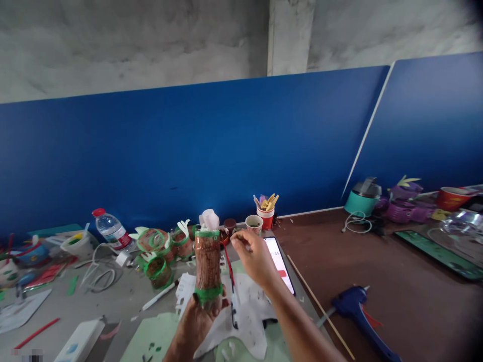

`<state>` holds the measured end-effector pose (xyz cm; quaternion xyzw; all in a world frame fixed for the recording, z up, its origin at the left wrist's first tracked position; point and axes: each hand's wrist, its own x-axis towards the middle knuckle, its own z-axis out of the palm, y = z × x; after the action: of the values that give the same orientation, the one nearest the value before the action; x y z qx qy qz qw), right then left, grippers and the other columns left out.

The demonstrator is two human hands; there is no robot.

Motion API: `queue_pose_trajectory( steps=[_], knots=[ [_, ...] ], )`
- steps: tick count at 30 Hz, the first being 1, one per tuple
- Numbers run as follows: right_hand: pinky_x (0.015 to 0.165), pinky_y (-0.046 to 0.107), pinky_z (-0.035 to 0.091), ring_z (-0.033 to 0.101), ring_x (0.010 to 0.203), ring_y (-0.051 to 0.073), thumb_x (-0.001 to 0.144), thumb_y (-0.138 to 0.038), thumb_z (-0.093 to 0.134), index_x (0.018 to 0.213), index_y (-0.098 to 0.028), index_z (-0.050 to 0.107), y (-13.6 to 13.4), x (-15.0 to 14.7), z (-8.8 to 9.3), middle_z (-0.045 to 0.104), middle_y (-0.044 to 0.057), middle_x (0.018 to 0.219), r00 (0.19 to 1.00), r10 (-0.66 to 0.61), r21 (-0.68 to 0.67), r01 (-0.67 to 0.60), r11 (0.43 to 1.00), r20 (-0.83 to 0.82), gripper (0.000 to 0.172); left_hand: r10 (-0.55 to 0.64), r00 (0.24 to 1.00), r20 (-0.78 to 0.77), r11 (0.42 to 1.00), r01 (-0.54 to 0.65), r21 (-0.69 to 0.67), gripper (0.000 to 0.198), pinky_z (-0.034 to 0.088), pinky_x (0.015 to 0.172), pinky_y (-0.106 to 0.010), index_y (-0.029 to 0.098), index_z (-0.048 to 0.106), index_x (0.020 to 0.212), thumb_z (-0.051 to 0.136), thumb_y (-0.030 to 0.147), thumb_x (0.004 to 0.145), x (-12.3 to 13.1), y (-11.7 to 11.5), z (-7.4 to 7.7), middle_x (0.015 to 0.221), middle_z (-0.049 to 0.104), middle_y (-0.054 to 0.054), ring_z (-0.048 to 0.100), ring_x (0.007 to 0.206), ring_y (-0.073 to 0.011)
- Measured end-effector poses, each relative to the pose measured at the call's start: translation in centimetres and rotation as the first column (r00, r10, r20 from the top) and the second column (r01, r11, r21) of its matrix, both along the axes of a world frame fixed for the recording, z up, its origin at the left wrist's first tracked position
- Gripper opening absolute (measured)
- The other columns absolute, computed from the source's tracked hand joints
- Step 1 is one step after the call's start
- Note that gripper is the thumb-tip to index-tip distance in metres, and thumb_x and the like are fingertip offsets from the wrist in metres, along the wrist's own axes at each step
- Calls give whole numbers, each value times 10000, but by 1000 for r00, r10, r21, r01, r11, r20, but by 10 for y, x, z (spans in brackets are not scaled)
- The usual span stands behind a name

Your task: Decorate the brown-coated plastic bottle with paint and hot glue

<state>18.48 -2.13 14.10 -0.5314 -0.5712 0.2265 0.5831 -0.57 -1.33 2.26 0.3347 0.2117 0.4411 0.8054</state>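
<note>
My left hand (196, 322) is wrapped round the lower end of a brown-painted plastic bottle (208, 261) with green bands near its top and bottom. It is held upright above the worktop. To its right, my right hand (252, 254) is raised with thumb and fingers pinched together, apart from the bottle. Whatever lies between those fingertips, if anything, is too small to make out. Behind the bottle stands a pale pink-white shape (209, 219), partly hidden. Left of it sit brown-and-green bottle pieces (158, 270), some bearing white leaf-like cut-outs (183, 228).
A phone (278, 261) lies under my right hand. A blue glue gun (352, 304) and a thin wooden stick (320, 306) lie to the right. Cups (266, 218) stand at the back before the blue partition (211, 151). A water bottle (113, 231) leans at left.
</note>
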Motion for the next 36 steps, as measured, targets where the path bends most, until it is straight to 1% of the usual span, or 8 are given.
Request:
queue_pose_trajectory(
  steps=[6, 11, 14, 17, 20, 26, 32, 36],
  knots=[
    [622, 263, 435, 632, 690, 184, 845, -220, 493, 809, -174, 670, 2, -8, -4, 701, 46, 755, 999, -14, -19, 15, 1000, 49, 187, 3, 997, -73, 984, 10, 179, 444, 489, 741, -334, 183, 759, 810, 767, 590, 631, 7, -3, -2, 770, 702, -56, 522, 582, -126],
    [662, 284, 458, 660, 749, 209, 830, -215, 505, 817, -175, 682, 2, -9, -6, 728, 65, 806, 996, -48, -45, 51, 998, 70, 182, 101, 987, -126, 965, -66, 255, 474, 464, 647, -294, 191, 733, 957, 762, 556, 656, 4, -3, -15, 822, 690, -70, 578, 680, -173],
    [676, 291, 466, 665, 760, 213, 809, -205, 514, 835, -180, 697, 4, -6, -8, 738, 63, 822, 996, -68, -68, 72, 995, 57, 187, 196, 956, -216, 954, -136, 266, 575, 489, 788, -351, 204, 699, 1085, 791, 535, 624, -1, -1, -21, 995, 707, -102, 622, 896, -257],
    [650, 288, 464, 658, 740, 211, 791, -200, 513, 837, -180, 714, 5, -3, -7, 737, 58, 811, 995, -77, -84, 82, 993, 59, 207, 245, 921, -302, 941, -152, 301, 660, 434, 969, -450, 197, 671, 1160, 807, 524, 603, -4, -1, -21, 1136, 690, -134, 549, 1149, -355],
    [618, 279, 456, 650, 723, 207, 785, -200, 504, 832, -179, 729, 5, 0, -5, 736, 52, 794, 997, -57, -102, 61, 993, 45, 230, 247, 909, -337, 935, -131, 330, 679, 359, 1060, -501, 191, 664, 1181, 801, 529, 608, -4, -1, -18, 1233, 656, -150, 471, 1263, -395],
    [613, 276, 449, 642, 726, 206, 786, -198, 509, 857, -174, 737, 3, 1, -1, 734, 52, 789, 1000, -22, -137, 24, 990, 14, 241, 267, 885, -381, 931, -135, 338, 710, 300, 1106, -540, 182, 668, 1183, 789, 566, 598, -2, -2, -12, 1295, 625, -166, 405, 1327, -423],
    [601, 275, 431, 630, 696, 202, 798, -217, 507, 836, -168, 732, 0, 2, 2, 718, 47, 750, 999, -12, -174, 19, 985, 42, 234, 283, 875, -392, 927, -144, 348, 725, 309, 1107, -536, 179, 668, 1186, 794, 570, 588, -2, -3, -12, 1287, 631, -169, 420, 1322, -417],
    [588, 264, 433, 629, 685, 198, 798, -238, 517, 820, -168, 727, -3, 3, 4, 714, 43, 734, 999, 41, -183, -39, 982, 10, 222, 266, 883, -386, 925, -122, 360, 712, 339, 1089, -531, 181, 664, 1192, 783, 570, 608, -2, -3, -12, 1290, 629, -171, 447, 1302, -416]
  ],
)
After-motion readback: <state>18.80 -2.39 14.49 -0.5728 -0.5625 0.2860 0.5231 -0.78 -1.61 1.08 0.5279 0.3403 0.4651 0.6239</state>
